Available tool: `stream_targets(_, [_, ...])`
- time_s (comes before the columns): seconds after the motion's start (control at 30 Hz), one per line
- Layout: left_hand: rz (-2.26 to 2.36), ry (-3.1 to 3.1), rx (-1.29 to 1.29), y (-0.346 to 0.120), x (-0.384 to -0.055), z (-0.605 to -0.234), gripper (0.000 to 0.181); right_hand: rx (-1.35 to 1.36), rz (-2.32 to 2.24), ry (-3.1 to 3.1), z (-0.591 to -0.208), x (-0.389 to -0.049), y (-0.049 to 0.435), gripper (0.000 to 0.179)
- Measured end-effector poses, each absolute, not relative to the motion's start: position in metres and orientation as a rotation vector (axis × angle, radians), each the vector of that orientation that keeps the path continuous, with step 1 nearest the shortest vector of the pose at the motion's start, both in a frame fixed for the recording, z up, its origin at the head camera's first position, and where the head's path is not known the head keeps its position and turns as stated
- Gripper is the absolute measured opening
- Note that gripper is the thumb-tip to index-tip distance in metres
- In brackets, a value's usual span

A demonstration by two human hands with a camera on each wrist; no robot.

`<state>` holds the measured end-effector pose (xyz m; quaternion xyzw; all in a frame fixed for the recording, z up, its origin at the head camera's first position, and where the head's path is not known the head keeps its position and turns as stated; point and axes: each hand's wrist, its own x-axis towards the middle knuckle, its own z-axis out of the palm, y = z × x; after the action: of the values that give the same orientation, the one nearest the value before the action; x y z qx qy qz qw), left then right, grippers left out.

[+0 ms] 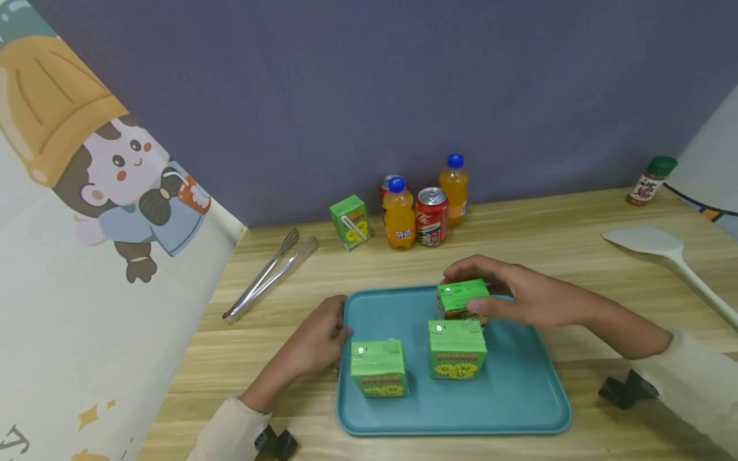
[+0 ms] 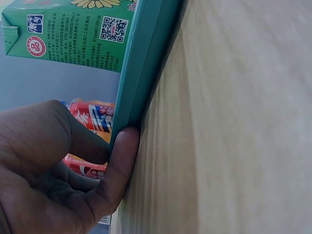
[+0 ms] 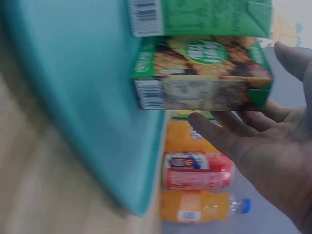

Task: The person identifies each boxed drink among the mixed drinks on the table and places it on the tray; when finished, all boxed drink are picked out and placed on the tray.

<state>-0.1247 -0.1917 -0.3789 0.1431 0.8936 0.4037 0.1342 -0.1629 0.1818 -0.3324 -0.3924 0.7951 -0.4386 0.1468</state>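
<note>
My left hand (image 1: 316, 334) pinches the left rim of a teal tray (image 1: 501, 400); the left wrist view shows its digits on both sides of the tray edge (image 2: 141, 63). Over the tray's back part, my right hand (image 1: 519, 293) is spread around a small green-topped carton (image 1: 461, 294). This carton's brown, food-pictured side (image 3: 204, 92) shows in the right wrist view, where the thumb stands apart from it and a fingertip is close to its edge. Directly in front of it stands a green drink carton (image 1: 457, 352). Another green drink carton (image 1: 378, 369) stands at the tray's left.
Behind the tray stand a drink carton with a straw (image 1: 350, 223), two orange soda bottles (image 1: 400, 218) and two red cans (image 1: 431, 218). Metal tongs (image 1: 271, 278) lie at left. On the right are a pale spatula (image 1: 651, 242) and a green-capped jar (image 1: 650, 182).
</note>
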Motion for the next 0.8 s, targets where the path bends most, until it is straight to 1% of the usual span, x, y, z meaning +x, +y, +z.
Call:
stream_targets(0.17, [1.157,2.601,0.422,-0.191,-0.125,-0.379,0.055,-1.212,-1.228,2.313,-0.313,-0.171,0.174,0.043])
stream_targets(0.33, [1.174,2.596,0.432,-0.192,-0.124,-0.379,0.054,-1.277,-1.184,2.377,-0.292,-0.183,0.157,0.046])
stream_targets(0.63, [1.183,2.585,0.439,-0.193,-0.124,-0.378,0.054,-1.366,-1.143,2.378,-0.266,-0.208,0.126,0.066])
stream_targets(0.8, [1.181,2.586,0.454,-0.193,-0.124,-0.378,0.054,-1.383,-1.133,2.337,-0.26,-0.224,0.109,0.071])
